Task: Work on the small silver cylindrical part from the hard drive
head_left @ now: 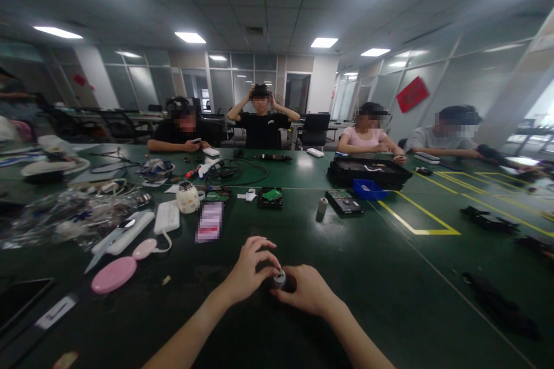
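A small grey metal cylinder stands upright on the green table in front of me, its round end facing up. My right hand curls around its right side, thumb in front and fingers behind, gripping it. At its top edge, the thumb and index fingertip of my left hand come together, while the other fingers stay raised and bent. Whatever lies between those two fingertips is too small to make out. Farther off, a similar silver cylinder stands by a hard drive.
Left lie a pink round case, a white power bank, plastic bags and a patterned jar. Beyond are another drive, a blue tray and a black case. Several people sit across the table.
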`<action>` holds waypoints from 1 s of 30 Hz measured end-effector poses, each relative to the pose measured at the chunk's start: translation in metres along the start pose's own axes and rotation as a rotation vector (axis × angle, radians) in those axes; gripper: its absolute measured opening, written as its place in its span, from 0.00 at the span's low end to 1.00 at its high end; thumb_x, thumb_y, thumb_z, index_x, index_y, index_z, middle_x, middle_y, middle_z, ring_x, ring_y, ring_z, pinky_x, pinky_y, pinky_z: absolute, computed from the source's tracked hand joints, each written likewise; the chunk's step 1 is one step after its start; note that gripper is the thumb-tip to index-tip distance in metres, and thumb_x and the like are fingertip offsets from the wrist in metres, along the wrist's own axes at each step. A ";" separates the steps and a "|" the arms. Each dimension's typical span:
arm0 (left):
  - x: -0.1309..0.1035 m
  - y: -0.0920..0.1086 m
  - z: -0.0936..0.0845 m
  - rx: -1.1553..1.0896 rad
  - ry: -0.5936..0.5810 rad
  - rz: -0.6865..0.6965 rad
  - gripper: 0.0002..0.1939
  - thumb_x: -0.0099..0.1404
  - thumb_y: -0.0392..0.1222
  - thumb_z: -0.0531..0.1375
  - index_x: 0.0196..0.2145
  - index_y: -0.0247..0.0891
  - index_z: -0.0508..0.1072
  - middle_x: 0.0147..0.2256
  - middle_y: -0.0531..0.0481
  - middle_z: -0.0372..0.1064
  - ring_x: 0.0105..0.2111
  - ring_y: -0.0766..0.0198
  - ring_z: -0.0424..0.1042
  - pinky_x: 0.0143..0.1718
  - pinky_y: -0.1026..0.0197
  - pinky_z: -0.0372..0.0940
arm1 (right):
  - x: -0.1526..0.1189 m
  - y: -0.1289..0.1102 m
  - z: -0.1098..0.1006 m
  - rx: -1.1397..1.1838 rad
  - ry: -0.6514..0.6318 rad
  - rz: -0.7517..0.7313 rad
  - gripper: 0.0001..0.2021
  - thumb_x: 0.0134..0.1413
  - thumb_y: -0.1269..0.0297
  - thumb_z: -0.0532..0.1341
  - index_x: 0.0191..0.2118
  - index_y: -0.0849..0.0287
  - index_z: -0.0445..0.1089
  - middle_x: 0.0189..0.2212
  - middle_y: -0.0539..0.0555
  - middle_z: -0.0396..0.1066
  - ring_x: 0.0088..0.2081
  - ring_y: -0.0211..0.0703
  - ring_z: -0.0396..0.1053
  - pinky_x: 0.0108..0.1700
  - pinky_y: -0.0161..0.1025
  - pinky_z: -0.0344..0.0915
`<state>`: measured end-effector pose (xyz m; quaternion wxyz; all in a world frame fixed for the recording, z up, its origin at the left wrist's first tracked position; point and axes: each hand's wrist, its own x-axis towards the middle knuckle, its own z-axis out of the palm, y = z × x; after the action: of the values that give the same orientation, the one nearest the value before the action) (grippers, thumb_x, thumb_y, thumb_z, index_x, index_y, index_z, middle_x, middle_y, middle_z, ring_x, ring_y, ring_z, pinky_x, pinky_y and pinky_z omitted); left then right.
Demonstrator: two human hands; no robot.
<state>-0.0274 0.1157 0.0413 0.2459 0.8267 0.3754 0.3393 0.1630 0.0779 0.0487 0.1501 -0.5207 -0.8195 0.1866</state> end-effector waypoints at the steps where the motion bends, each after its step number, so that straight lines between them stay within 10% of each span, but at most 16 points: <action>1: 0.000 0.000 0.000 -0.001 -0.003 0.002 0.09 0.59 0.30 0.66 0.32 0.45 0.78 0.49 0.51 0.68 0.56 0.51 0.57 0.58 0.46 0.54 | 0.000 0.000 -0.002 0.012 -0.002 -0.012 0.14 0.51 0.53 0.63 0.34 0.59 0.74 0.25 0.52 0.73 0.25 0.41 0.67 0.27 0.34 0.52; 30: 0.004 -0.009 -0.001 0.036 0.150 0.051 0.15 0.72 0.46 0.51 0.35 0.41 0.75 0.37 0.47 0.73 0.45 0.54 0.67 0.50 0.53 0.60 | 0.004 0.019 -0.007 0.472 0.011 -0.002 0.11 0.53 0.63 0.63 0.41 0.60 0.78 0.16 0.42 0.49 0.20 0.32 0.46 0.22 0.32 0.43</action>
<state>-0.0305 0.1245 0.0373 0.1933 0.8125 0.3778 0.3997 0.1793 0.0901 0.0465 0.2724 -0.4711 -0.7528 0.3702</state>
